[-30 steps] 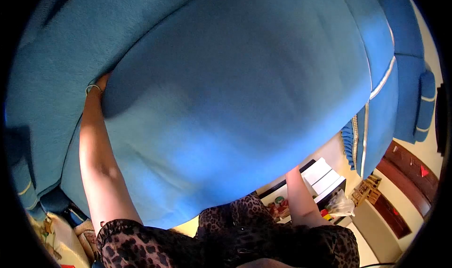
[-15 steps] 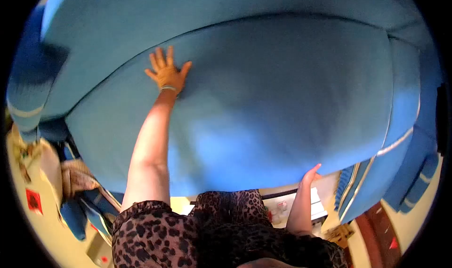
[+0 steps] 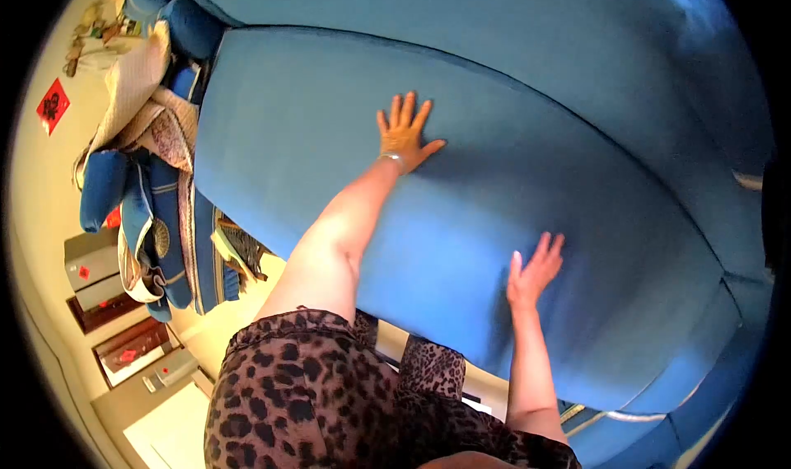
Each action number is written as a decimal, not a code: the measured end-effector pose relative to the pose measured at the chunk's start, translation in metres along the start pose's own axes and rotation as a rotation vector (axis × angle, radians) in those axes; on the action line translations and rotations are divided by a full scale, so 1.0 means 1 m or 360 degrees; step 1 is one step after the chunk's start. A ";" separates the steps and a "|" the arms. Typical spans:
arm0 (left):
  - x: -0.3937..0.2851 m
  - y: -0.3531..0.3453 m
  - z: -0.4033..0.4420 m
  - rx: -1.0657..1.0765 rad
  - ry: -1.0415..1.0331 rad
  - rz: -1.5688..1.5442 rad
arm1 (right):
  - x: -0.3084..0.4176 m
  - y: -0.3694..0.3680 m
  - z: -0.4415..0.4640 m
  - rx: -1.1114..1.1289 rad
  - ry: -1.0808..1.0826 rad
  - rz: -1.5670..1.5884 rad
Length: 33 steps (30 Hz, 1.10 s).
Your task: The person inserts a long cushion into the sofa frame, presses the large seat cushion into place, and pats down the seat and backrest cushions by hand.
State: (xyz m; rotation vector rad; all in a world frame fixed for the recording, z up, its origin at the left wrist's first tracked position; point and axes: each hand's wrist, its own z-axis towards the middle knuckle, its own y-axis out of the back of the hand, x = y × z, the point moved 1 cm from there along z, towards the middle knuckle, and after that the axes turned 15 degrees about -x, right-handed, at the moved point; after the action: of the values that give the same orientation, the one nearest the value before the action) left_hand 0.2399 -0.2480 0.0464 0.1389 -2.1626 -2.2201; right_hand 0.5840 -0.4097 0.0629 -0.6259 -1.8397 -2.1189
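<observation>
Sofa seat in padded, plain blue fabric, directly before the person.
The left hand rests flat, fingers splayed, likely spreading its pressure; the right hand, apart from it, angles over the fabric, contact unclear; neither holds anything. Beyond, a blue fabric backrest; leftward, heaped patterned cloths, cream wall.

The space is mostly filled by a blue sofa, whose wide, smooth seat is divided from the backrest by a dark curved seam. On the seat the left hand is laid with fingers spread. The right hand is held at its surface, though contact cannot be made out. Over the far-left end, pale cloths are draped in folds
</observation>
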 end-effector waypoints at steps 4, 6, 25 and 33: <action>0.078 0.005 -0.015 0.0096 0.0125 0.0058 | 0.057 -0.058 0.034 0.0319 0.0395 -0.0084; 0.082 0.009 -0.005 0.0172 0.0088 0.0013 | 0.081 -0.077 0.047 0.0326 0.0453 -0.0365; 0.621 0.019 -0.244 -0.1188 0.2354 0.0067 | 0.108 -0.139 0.128 0.0773 -0.0436 -0.0815; 0.761 -0.056 -0.319 -0.0990 0.3185 -0.2358 | 0.451 -0.271 0.181 0.0248 0.0583 -0.0491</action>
State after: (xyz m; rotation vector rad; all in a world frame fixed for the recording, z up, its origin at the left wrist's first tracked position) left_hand -0.4864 -0.6323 -0.0454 2.6822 0.0233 -0.9880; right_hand 0.0902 -0.1520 0.0641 0.0876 -1.9533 -2.0643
